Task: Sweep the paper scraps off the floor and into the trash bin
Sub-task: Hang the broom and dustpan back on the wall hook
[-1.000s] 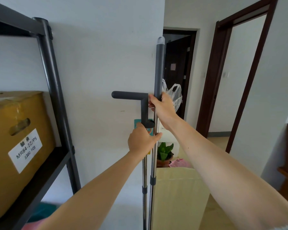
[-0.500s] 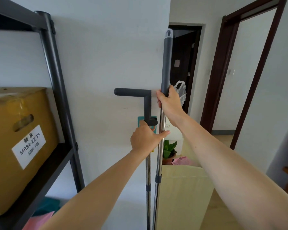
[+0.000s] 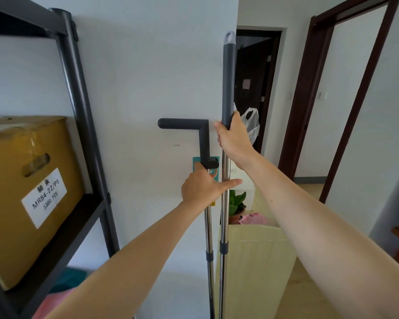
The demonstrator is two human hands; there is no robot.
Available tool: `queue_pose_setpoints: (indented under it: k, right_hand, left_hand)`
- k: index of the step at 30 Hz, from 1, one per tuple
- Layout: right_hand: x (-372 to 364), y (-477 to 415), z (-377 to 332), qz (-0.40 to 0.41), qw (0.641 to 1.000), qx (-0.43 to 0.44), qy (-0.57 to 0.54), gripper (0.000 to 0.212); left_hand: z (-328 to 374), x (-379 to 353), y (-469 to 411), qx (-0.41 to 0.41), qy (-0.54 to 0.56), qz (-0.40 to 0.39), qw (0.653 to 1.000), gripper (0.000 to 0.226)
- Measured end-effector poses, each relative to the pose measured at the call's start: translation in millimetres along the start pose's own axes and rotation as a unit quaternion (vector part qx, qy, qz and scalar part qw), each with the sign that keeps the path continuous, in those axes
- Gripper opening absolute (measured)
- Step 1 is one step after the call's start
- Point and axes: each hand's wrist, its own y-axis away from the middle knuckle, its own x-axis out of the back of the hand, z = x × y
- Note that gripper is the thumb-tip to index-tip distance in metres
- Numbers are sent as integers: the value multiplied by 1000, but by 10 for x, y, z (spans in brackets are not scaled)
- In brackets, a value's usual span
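Observation:
Two metal poles stand upright against the white wall. My right hand (image 3: pixel 234 139) grips the broom handle (image 3: pixel 228 77) at the bottom of its dark grey sleeve. My left hand (image 3: pixel 202 187) grips the dustpan pole (image 3: pixel 209 229) just under its dark L-shaped handle (image 3: pixel 194 128), with the thumb stretched across to the broom's chrome shaft. The broom head, the dustpan, the paper scraps and the trash bin are out of view.
A black metal shelf (image 3: pixel 78 107) with a yellow cardboard box (image 3: pixel 25 180) stands at the left. A pale yellow cabinet (image 3: pixel 256 261) sits behind the poles, with a potted plant (image 3: pixel 236 203) and a plastic bag (image 3: pixel 251 125) beyond. Dark doorways (image 3: pixel 309 100) open at the right.
The broom handle has risen in my right hand, its tip now well above the L-shaped handle. My left thumb has stretched out toward the broom shaft.

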Motion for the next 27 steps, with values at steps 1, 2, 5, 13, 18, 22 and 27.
queue_pose_setpoints:
  k: [1,2,5,13,18,22,27]
  right_hand:
    - [4,4,-4,0,1000,-1,4,14]
    - [10,4,-8,1,1000,-2,8,14]
    - [29,18,-21,2,1000,-5,13,14]
    - [61,34,-63,31,999,-25,-13,14]
    - [0,41,-75,16,999,-16,-26,11]
    - [-27,32,-84,19,999,-11,-39,10]
    - [-50,50,-58,25,999,-13,-42,18]
  left_hand:
    - [-1,2,-2,0,4,-8,1000,95]
    - [-4,3,-3,-2,9,-16,1000,95]
    - [-17,33,9,-8,16,-43,999,101]
    - [-44,107,117,-29,94,-74,992,100]
    - [-42,59,75,-21,33,-49,998,93]
    - [8,46,33,5,2,-14,1000,86]
    - [29,-3,30,7,9,44,999,74]
